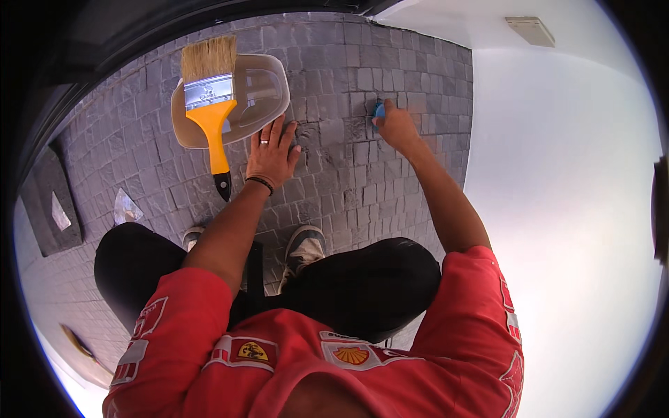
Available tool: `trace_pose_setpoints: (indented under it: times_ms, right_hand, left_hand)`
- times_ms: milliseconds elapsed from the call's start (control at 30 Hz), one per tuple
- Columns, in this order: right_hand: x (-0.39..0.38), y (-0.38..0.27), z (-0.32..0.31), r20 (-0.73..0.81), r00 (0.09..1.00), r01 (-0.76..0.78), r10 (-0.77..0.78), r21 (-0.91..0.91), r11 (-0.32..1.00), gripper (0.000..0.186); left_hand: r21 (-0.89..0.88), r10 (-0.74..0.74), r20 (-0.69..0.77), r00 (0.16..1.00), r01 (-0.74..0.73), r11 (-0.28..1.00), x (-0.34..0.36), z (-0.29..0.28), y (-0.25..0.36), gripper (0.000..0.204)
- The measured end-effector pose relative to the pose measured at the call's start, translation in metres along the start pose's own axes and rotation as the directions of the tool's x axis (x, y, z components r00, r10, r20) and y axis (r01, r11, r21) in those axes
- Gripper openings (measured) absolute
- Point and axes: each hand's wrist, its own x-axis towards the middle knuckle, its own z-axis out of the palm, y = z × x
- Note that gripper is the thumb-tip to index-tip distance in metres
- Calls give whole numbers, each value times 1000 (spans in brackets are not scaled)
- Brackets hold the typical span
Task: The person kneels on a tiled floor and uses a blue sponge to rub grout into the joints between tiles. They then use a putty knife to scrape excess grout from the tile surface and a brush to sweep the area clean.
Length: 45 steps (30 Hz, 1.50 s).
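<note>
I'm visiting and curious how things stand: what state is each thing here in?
Tub: uncovered; contents unclear.
Yellow-handled brush: lying across the tub, bristles past the far rim.
Left hand: palm down, fingers spread, beside the tub.
Right hand: closed on the blue object.
Blue object: gripped, partly hidden.
Paving: laid in rows.

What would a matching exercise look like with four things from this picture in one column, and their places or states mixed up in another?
Column one
1. Wide paintbrush with an orange handle
2. Beige rounded plastic tub
3. Small blue object
4. Bare left hand

Column two
A. Held in the bare right hand
B. On the grey block paving, partly covered by the paintbrush
C. Fingers spread, with a ring on one
D. Lying across the tub

Right pairs: 1-D, 2-B, 3-A, 4-C.
</note>
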Motion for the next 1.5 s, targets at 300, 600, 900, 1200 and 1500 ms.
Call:
trace_pose_setpoints:
  times_ms: [300,600,900,1200,1500]
  right_hand:
    - [11,12,-20,-141,990,21,9,206,978,65]
    - [-39,-14,24,-30,984,173,-175,-65,983,76]
    - [-59,-16,32,-106,950,281,-294,-119,952,71]
    - [-14,8,10,-163,919,327,-358,-189,926,60]
    - [-17,9,22,-208,932,269,-297,-154,951,62]
  left_hand:
    - [5,-10,16,1000,10,1000,2,-2,-1,58]
    - [8,-11,29,1000,11,1000,1,1,-2,60]
    - [11,-32,69,997,31,999,2,-1,-1,59]
    - [37,-4,15,1000,4,999,3,-1,-1,59]
    - [27,-21,83,996,19,999,2,-3,2,59]
